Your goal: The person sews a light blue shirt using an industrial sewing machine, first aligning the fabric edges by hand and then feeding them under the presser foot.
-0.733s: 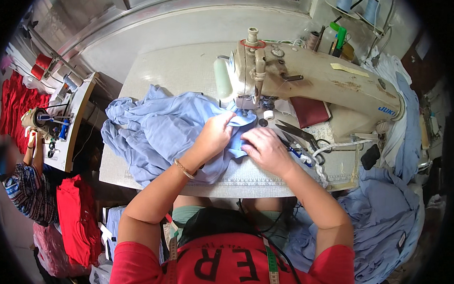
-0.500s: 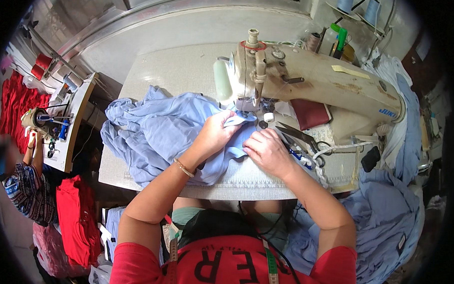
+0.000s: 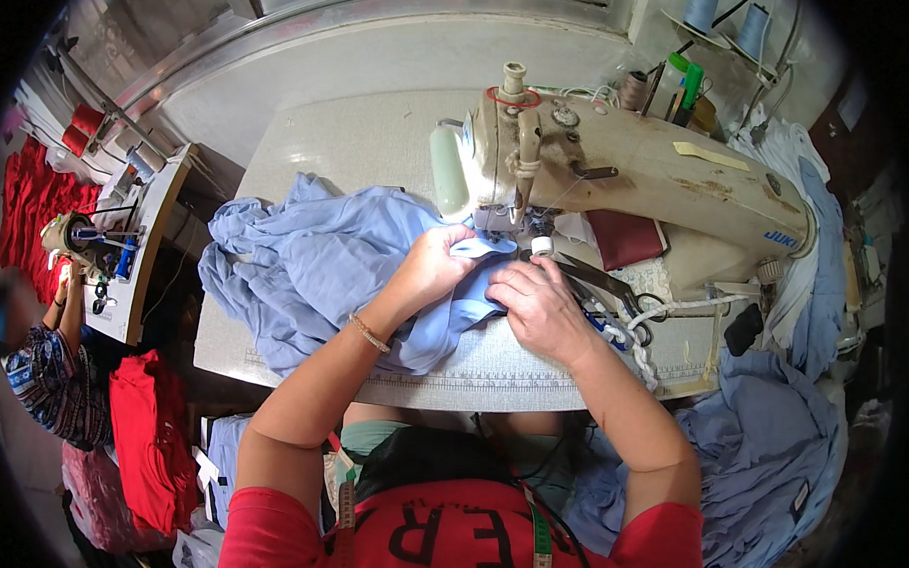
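A light blue garment lies bunched on the sewing table, one part reaching under the needle end of a cream sewing machine. Just in front of the presser foot, my left hand pinches a folded edge of this cloth between thumb and fingers. My right hand is beside it to the right, fingers curled on the garment's near right part; the fingertips are partly hidden. Black-bladed scissors lie close to the right of that hand, beside a white cord.
A dark red flat piece rests under the machine's arm. More blue cloth is heaped at the right below the table. Thread cones stand at the back right. Far left, a co-worker sits at another machine near red cloth.
The view has shifted slightly. My right hand and the cloth under it have moved a little, while my left hand keeps its pinch near the needle.
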The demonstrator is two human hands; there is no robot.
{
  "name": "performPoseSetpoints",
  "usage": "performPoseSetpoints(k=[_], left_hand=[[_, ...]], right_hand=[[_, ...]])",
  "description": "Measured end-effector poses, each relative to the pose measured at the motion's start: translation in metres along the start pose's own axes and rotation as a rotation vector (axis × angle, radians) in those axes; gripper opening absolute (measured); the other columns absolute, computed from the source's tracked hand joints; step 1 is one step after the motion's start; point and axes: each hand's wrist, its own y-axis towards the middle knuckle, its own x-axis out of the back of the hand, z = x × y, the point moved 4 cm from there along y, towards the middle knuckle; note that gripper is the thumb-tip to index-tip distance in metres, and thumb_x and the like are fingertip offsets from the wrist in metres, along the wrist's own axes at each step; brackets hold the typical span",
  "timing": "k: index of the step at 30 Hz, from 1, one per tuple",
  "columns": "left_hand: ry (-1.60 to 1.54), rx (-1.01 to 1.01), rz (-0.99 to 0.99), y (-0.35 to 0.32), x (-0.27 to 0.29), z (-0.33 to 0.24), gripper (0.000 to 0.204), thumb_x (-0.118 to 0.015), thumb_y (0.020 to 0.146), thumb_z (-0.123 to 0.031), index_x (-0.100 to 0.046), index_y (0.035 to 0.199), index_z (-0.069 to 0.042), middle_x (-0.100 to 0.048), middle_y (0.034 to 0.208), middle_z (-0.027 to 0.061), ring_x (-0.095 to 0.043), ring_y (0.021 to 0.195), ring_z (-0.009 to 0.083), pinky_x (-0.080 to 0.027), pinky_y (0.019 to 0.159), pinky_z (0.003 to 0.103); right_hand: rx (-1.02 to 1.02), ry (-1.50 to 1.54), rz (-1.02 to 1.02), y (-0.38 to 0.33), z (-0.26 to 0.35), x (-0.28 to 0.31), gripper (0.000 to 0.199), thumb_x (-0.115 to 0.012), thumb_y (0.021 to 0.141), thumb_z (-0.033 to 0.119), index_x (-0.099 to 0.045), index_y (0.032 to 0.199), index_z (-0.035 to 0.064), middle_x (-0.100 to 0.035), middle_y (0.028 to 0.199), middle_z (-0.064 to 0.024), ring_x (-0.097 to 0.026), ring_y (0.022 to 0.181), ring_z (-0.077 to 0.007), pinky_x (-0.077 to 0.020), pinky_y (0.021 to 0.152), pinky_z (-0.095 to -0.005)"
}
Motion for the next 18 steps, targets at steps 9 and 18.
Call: performPoseSetpoints(k=[9, 18], left_hand=[[-0.169, 0.073, 0.001, 0.000, -0.001, -0.004, 0.012, -0.065, 0.082, 0.000, -0.067, 0.094, 0.000, -0.065, 0.085, -0.0020, -0.055, 0.077, 0.0053, -0.047, 0.071, 0.021], [-0.152, 0.050, 0.001, -0.002, 0.002, 0.005, 0.017, -0.065, 0.083, -0.003, -0.066, 0.098, 0.003, -0.069, 0.087, 0.0038, -0.058, 0.076, 0.0072, -0.049, 0.069, 0.024]], right_hand=[[0.023, -0.047, 0.070, -0.002, 0.003, -0.006, 0.024, -0.069, 0.074, 0.013, -0.065, 0.097, 0.0100, -0.060, 0.097, -0.0039, -0.058, 0.100, -0.0212, -0.0377, 0.102, -0.0459], [0.095, -0.023, 0.013, -0.006, 0.007, -0.010, 0.025, -0.070, 0.069, 0.005, -0.062, 0.093, 0.0075, -0.065, 0.095, -0.0061, -0.062, 0.096, -0.0218, -0.0399, 0.102, -0.0436]])
